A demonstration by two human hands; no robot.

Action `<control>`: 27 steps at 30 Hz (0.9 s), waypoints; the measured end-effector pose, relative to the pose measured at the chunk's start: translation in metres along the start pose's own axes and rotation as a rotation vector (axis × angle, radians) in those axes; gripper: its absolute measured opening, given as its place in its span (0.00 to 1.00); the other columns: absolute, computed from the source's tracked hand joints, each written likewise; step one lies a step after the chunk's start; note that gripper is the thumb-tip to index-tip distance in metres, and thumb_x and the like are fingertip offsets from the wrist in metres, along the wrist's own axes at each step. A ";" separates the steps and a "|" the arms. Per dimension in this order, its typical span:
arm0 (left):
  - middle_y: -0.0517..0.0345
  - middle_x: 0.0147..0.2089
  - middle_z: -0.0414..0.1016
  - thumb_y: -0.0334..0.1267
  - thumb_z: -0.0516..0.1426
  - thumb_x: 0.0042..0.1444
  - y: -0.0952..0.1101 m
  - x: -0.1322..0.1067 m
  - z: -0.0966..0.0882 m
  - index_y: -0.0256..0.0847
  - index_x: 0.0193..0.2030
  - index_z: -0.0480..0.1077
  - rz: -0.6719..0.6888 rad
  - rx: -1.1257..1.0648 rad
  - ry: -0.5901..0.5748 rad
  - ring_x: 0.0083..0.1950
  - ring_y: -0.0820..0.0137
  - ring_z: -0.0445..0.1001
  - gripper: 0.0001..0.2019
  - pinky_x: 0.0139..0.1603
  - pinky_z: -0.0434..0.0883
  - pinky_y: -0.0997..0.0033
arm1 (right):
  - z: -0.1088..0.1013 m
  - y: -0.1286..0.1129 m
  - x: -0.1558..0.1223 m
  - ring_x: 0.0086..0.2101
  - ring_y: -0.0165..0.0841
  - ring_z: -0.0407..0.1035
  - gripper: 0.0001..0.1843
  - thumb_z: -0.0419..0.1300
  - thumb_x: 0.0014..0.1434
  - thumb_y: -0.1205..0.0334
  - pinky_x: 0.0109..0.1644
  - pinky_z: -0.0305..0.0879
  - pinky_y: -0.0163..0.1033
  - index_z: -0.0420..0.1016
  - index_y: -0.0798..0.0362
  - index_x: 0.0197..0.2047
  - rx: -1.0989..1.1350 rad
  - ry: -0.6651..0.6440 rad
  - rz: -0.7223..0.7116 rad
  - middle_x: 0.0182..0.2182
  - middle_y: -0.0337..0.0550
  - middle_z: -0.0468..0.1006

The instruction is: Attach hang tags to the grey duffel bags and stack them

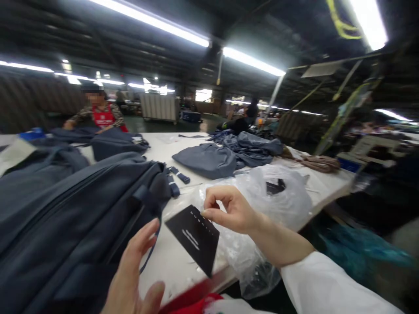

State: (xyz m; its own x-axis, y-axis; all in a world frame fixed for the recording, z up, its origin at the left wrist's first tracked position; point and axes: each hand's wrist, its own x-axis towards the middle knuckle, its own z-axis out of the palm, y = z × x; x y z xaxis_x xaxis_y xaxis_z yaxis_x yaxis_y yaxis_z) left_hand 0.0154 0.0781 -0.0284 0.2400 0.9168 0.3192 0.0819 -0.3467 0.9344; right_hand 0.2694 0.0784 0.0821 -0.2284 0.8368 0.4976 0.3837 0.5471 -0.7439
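Between the thumb and forefinger of my right hand is the top edge of a black hang tag with pale lettering. The tag hangs tilted above the white table. My left hand is apart from it, fingers and thumb spread, holding nothing. Beside that hand lies a large dark blue-grey bag with a zipper along its top. Just behind my right hand, a clear plastic bag sits on the table, with a black item showing through its opening.
Blue-grey fabric pieces lie farther back, near small folded dark straps. A bundle of brown cords rests near the right edge. Across the table a person in a red apron handles similar fabric. Teal plastic is low at right.
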 end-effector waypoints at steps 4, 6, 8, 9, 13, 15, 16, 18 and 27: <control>0.47 0.68 0.61 0.49 0.65 0.49 -0.003 -0.012 0.004 0.49 0.69 0.54 -0.152 -0.066 -0.136 0.66 0.46 0.64 0.42 0.65 0.66 0.47 | 0.077 0.037 0.008 0.23 0.26 0.59 0.15 0.65 0.55 0.54 0.28 0.55 0.34 0.70 0.54 0.25 0.437 -0.140 0.191 0.21 0.36 0.67; 0.45 0.68 0.62 0.44 0.68 0.46 -0.014 -0.020 0.006 0.48 0.69 0.55 -0.200 0.021 -0.121 0.66 0.45 0.63 0.44 0.67 0.62 0.45 | 0.110 0.053 0.005 0.22 0.26 0.59 0.17 0.67 0.52 0.51 0.28 0.55 0.33 0.69 0.54 0.24 0.633 -0.150 0.346 0.20 0.36 0.67; 0.43 0.66 0.64 0.43 0.69 0.43 -0.027 -0.026 0.004 0.45 0.66 0.60 -0.249 0.099 -0.064 0.67 0.43 0.61 0.43 0.70 0.57 0.41 | 0.133 0.064 0.000 0.21 0.26 0.58 0.18 0.69 0.49 0.51 0.27 0.54 0.33 0.68 0.54 0.23 0.784 -0.170 0.462 0.19 0.35 0.66; 0.42 0.65 0.65 0.44 0.69 0.42 -0.033 -0.027 0.003 0.44 0.65 0.61 -0.270 0.120 -0.022 0.68 0.43 0.59 0.42 0.70 0.54 0.40 | 0.141 0.068 -0.002 0.21 0.25 0.57 0.19 0.70 0.47 0.51 0.26 0.52 0.33 0.68 0.54 0.22 0.848 -0.186 0.499 0.19 0.35 0.65; 0.46 0.61 0.70 0.45 0.66 0.48 -0.049 -0.023 -0.008 0.42 0.60 0.66 -0.245 0.095 0.049 0.65 0.51 0.65 0.32 0.68 0.59 0.49 | 0.152 0.078 -0.007 0.21 0.25 0.53 0.20 0.70 0.45 0.53 0.25 0.48 0.33 0.64 0.54 0.19 1.052 -0.246 0.614 0.18 0.34 0.60; 0.49 0.51 0.77 0.44 0.63 0.52 -0.053 -0.018 -0.009 0.41 0.51 0.73 -0.261 0.039 -0.034 0.53 0.56 0.74 0.19 0.58 0.69 0.56 | 0.152 0.084 -0.008 0.21 0.25 0.53 0.21 0.70 0.45 0.53 0.25 0.48 0.33 0.63 0.54 0.19 1.067 -0.232 0.660 0.18 0.34 0.60; 0.51 0.46 0.79 0.43 0.62 0.53 -0.054 -0.016 -0.008 0.41 0.46 0.75 -0.280 0.020 -0.082 0.48 0.57 0.76 0.15 0.52 0.71 0.59 | 0.152 0.087 -0.009 0.22 0.26 0.54 0.21 0.69 0.45 0.52 0.25 0.49 0.33 0.63 0.54 0.20 1.053 -0.222 0.680 0.19 0.34 0.61; 0.53 0.39 0.79 0.44 0.61 0.55 -0.057 -0.015 -0.003 0.40 0.40 0.76 -0.318 -0.013 -0.141 0.41 0.60 0.75 0.11 0.43 0.71 0.64 | 0.150 0.094 -0.011 0.22 0.26 0.54 0.19 0.68 0.47 0.50 0.26 0.49 0.33 0.65 0.54 0.23 1.004 -0.215 0.719 0.20 0.35 0.63; 0.52 0.36 0.78 0.59 0.63 0.48 -0.061 -0.017 0.001 0.36 0.42 0.76 -0.640 -0.454 -0.026 0.35 0.63 0.74 0.26 0.34 0.69 0.69 | 0.124 0.102 -0.022 0.27 0.27 0.55 0.25 0.74 0.42 0.57 0.32 0.53 0.33 0.73 0.52 0.42 0.171 -0.442 0.336 0.25 0.30 0.61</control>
State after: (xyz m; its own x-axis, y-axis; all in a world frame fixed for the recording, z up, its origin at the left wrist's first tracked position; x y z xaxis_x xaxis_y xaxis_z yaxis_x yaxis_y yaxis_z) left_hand 0.0076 0.0834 -0.0915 0.3022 0.9041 -0.3022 -0.1901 0.3678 0.9103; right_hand 0.2027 0.1187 -0.0601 -0.4855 0.8741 0.0156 0.3580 0.2150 -0.9086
